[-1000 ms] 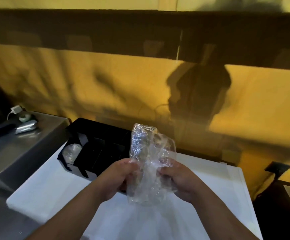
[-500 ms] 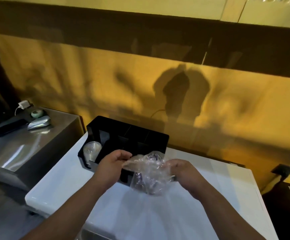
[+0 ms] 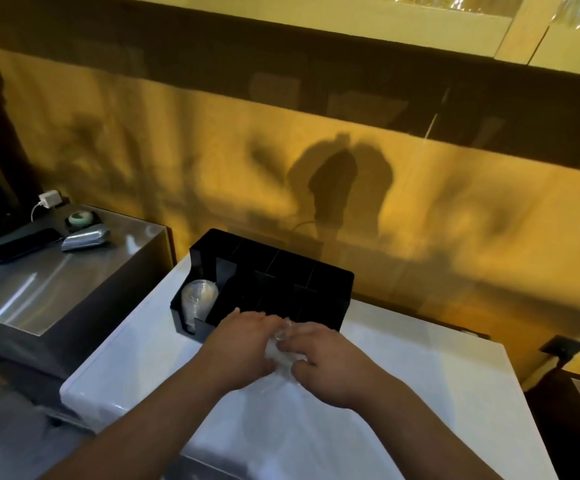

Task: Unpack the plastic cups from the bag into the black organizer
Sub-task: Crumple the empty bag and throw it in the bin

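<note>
Head view shows left hand (image 3: 243, 344) and right hand (image 3: 319, 362) pinching crumpled clear plastic bag (image 3: 283, 355) between them; squeezing risks crushing unseen cups.

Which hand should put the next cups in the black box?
Probably the left hand. It is nearer the black organizer, beside the slot already holding cups. The right hand sits farther away, so it can steady the bag.
</note>
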The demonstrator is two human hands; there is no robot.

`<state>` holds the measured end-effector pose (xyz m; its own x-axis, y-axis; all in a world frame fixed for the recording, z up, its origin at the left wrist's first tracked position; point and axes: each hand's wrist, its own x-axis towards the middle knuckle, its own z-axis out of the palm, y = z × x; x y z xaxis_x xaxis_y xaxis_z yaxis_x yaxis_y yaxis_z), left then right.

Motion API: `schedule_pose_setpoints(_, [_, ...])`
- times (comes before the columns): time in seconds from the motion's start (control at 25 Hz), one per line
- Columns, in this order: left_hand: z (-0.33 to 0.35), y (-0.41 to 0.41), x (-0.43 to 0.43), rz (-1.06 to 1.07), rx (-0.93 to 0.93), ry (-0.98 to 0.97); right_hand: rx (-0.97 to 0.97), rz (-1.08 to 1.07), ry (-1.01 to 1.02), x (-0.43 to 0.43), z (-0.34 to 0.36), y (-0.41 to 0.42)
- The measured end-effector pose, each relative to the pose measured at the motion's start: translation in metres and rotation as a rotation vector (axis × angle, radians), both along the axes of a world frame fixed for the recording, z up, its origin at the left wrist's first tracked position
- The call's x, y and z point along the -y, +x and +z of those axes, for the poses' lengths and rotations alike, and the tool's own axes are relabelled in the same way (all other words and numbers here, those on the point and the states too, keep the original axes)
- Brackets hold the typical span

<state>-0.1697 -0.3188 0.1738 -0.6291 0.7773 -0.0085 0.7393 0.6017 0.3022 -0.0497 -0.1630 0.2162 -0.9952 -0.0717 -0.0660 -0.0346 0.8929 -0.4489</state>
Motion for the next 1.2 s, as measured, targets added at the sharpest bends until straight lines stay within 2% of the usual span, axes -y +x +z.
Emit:
schedule_pose_setpoints(0.08, [-0.002,-0.001,0.002,0.193,0.085,0.138,-0.141,-0.004,-0.155,0.005,0.004,-0.004])
schedule_pose_setpoints(0.16, [-0.002,-0.002,0.002,0.393,0.359,0.338,-0.299,-0.126,-0.225,0.001,-0.004,-0.006])
schedule_pose_setpoints(0.2, [-0.001,-0.001,0.001,0.467,0.533,0.472,-0.305,-0.240,-0.280,-0.002,-0.008,-0.007])
schedule_pose_setpoints(0.28, [0.003,0.005,-0.003,0.558,0.844,0.682,-0.116,-0.421,-0.580,-0.009,-0.011,-0.009])
schedule_pose_setpoints(0.32, [0.004,0.006,-0.006,0.571,0.961,0.737,-0.004,-0.444,-0.734,-0.016,-0.014,-0.012])
schedule_pose_setpoints(0.44, [0.007,0.015,-0.014,0.513,1.174,0.873,0.206,-0.340,-1.017,-0.036,-0.018,-0.023])
schedule_pose_setpoints(0.56, [0.012,0.022,-0.024,0.493,1.176,0.886,0.224,-0.236,-1.233,-0.051,-0.019,-0.032])
schedule_pose_setpoints(0.68, [0.018,0.026,-0.031,0.556,0.998,0.720,0.220,-0.271,-1.239,-0.071,-0.019,-0.042])
schedule_pose_setpoints(0.84, [0.014,0.027,-0.041,0.562,0.884,0.746,0.318,-0.259,-1.235,-0.093,-0.022,-0.049])
schedule_pose_setpoints(1.0, [0.010,0.027,-0.049,0.663,0.950,0.837,0.376,-0.225,-1.184,-0.109,-0.026,-0.055])
schedule_pose_setpoints(1.2, [0.007,0.033,-0.052,0.730,0.994,0.939,0.394,-0.116,-1.337,-0.119,-0.034,-0.067])
